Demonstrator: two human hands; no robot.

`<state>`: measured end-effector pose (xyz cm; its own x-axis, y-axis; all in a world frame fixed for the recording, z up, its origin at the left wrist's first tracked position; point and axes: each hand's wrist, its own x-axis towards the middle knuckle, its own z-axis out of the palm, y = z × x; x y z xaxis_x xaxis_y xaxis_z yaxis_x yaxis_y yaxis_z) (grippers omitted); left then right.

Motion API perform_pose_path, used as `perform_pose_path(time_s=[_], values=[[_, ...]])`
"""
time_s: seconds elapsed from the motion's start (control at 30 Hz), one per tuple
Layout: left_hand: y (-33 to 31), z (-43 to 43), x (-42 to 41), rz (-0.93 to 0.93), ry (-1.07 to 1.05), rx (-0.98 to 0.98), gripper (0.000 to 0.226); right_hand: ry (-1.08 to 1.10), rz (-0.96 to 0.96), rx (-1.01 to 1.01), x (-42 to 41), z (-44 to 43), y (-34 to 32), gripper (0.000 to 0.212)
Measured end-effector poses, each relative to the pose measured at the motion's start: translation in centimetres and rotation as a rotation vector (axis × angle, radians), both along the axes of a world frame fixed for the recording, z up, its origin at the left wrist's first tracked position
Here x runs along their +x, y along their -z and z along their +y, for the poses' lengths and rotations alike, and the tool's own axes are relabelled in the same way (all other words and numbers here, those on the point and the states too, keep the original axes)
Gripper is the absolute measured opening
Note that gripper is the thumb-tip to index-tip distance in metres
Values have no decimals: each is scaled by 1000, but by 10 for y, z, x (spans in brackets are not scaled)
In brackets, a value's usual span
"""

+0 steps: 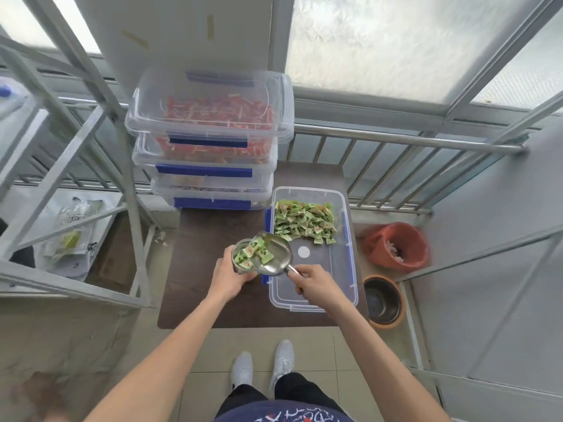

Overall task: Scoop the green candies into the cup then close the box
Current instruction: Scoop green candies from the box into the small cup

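While left hand (pixel 229 278) grips cup (pixel 242 257) — scoop (pixel 275 257) tilts.

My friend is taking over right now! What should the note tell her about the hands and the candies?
Left hand: wrapped around the metal cup, steadying it on the table.
Right hand: holding the scoop by its handle, tipped over the cup.
Done: some green candies are already in the cup, more are sliding in.
Left: most candies still sit at the far end of the open box. Finish scooping, then close the box. I can't see its lid.
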<state>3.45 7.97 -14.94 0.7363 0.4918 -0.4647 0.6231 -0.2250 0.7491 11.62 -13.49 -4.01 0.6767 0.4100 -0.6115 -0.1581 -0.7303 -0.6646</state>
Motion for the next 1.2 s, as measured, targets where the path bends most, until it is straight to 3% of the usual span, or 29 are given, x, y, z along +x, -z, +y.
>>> perform_pose_path(time_s=[0.33,0.47,0.57,0.67,0.77,0.93,1.2], values=[[-13,0,0,49,27,-26,83,-218,-410,-242,-2,40,-29,30],[0,3,-4,113,25,-40,87,-234,-497,-284,-4,45,-34,28],[-13,-4,-6,249,13,-108,77,-223,-510,-290,-3,46,-37,29],[-17,-16,-8,430,69,-310,76,-155,-499,-285,1,40,-39,37],[-16,-29,-10,417,147,-396,72,-49,-430,-296,5,25,-29,39],[-14,-56,-7,314,159,-378,38,128,-196,-288,0,-7,20,43],[-20,-80,10,267,92,-237,22,258,10,-311,-7,-30,86,45]])
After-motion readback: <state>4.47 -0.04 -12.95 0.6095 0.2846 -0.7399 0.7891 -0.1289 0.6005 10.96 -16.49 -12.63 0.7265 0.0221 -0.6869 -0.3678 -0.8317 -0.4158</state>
